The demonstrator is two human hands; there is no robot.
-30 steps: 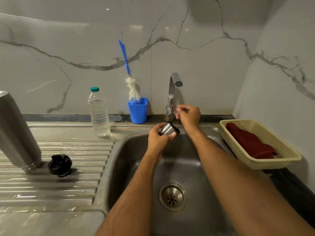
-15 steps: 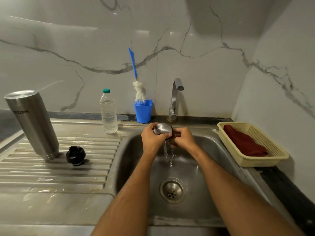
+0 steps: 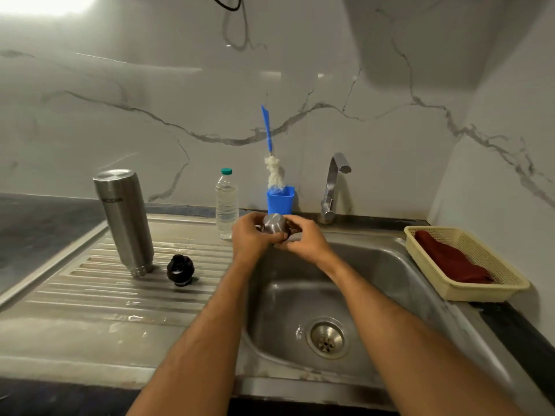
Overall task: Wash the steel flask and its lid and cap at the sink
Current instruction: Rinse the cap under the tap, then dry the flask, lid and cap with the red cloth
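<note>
The small steel cap [image 3: 274,225] is held upside down over the sink's [image 3: 399,265] back left corner. My left hand [image 3: 250,237] grips it from the left and my right hand [image 3: 303,240] holds its lower rim from the right. The steel flask [image 3: 124,220] stands upside down on the ribbed draining board [image 3: 99,292]. The black lid [image 3: 180,270] lies just to its right.
A plastic water bottle [image 3: 226,202] and a blue cup [image 3: 280,200] with a blue-handled bottle brush [image 3: 271,157] stand at the back. The tap [image 3: 333,184] is right of them. A cream basket [image 3: 462,291] with a red cloth [image 3: 450,262] sits right of the sink. The drain [image 3: 326,337] lies below.
The cap went from under the tap to bottom up in both hands, water poured out of it, and it has moved left. No water falls now. The view has pulled back.
</note>
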